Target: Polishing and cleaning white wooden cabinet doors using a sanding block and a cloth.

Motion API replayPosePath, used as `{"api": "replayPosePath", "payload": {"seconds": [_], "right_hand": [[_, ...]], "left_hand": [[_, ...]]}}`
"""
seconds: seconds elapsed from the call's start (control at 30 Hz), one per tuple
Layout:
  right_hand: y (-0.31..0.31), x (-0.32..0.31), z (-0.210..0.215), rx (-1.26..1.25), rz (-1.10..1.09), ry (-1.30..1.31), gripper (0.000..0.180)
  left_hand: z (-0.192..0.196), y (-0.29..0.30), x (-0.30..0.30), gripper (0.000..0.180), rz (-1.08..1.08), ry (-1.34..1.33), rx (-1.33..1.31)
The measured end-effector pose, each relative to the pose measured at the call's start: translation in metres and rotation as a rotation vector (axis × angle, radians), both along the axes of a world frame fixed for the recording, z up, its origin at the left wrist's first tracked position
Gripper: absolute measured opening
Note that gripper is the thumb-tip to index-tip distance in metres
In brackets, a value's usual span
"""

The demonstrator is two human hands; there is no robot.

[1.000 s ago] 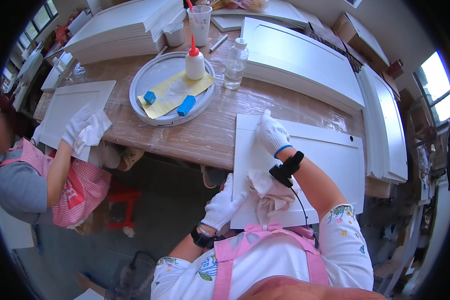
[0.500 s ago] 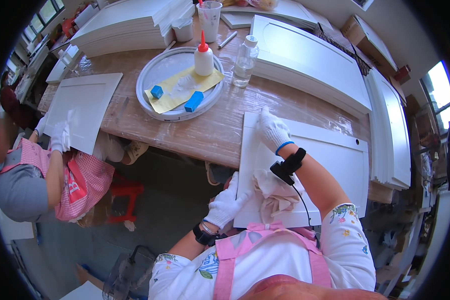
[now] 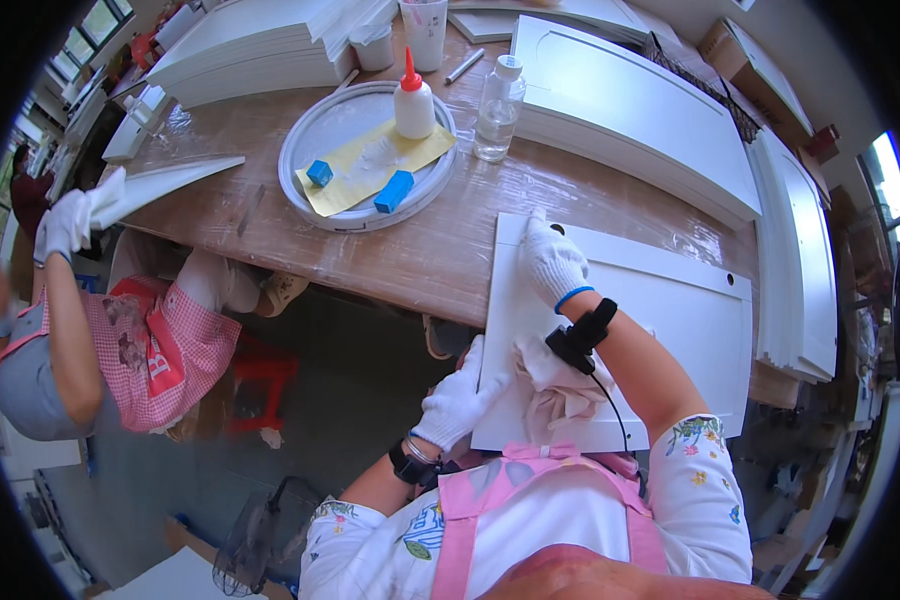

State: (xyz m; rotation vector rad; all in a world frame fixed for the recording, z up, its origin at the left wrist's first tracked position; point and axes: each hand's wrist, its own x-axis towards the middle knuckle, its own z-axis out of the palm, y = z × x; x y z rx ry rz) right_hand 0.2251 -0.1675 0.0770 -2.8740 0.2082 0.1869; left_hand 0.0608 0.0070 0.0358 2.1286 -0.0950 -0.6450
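A white door panel [image 3: 660,330] with a recessed middle lies in front of me, its left side reaching past the table edge. My left hand [image 3: 456,408], in a white knit glove, grips the panel's left edge, thumb on top and fingers along the side, some hidden. My right hand [image 3: 554,265], gloved too, rests on the frame near the far left corner, fingers stretched forward. Just beside it shows a dark round hole [image 3: 557,229]. A crumpled pale cloth [image 3: 560,385] lies on the panel between my arms.
Beyond stand a round white lid [image 3: 300,135] bearing yellow sandpaper [image 3: 355,180], blue blocks [image 3: 394,192] and a red-tipped bottle [image 3: 414,108]. A clear bottle [image 3: 497,115] is nearby. Panel stacks [image 3: 640,110] line the back. At left, a co-worker [image 3: 120,340] handles another panel [image 3: 170,185].
My right hand has slid slightly left and nearer, uncovering the hole. The left hand keeps its place on the edge. The co-worker has tilted their panel up. My view has shifted a little.
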Motion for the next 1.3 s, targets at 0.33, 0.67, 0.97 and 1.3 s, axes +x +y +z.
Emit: {"api": "replayPosePath", "payload": {"seconds": [0.33, 0.67, 0.97, 1.3], "right_hand": [[-0.019, -0.005, 0.000, 0.221, 0.164, -0.129, 0.035], [-0.037, -0.009, 0.006, 0.091, -0.072, 0.045, 0.037], [-0.063, 0.005, 0.001, 0.229, 0.000, -0.103, 0.033], [-0.029, 0.006, -0.022, 0.363, 0.417, -0.210, 0.042]], "left_hand": [[-0.011, -0.004, -0.001, 0.087, 0.004, -0.079, 0.026], [-0.008, -0.003, -0.005, 0.087, 0.033, -0.115, -0.067], [-0.007, -0.004, -0.006, 0.085, 0.066, -0.166, -0.041], [0.008, -0.007, -0.005, 0.081, 0.060, 0.041, -0.017]]}}
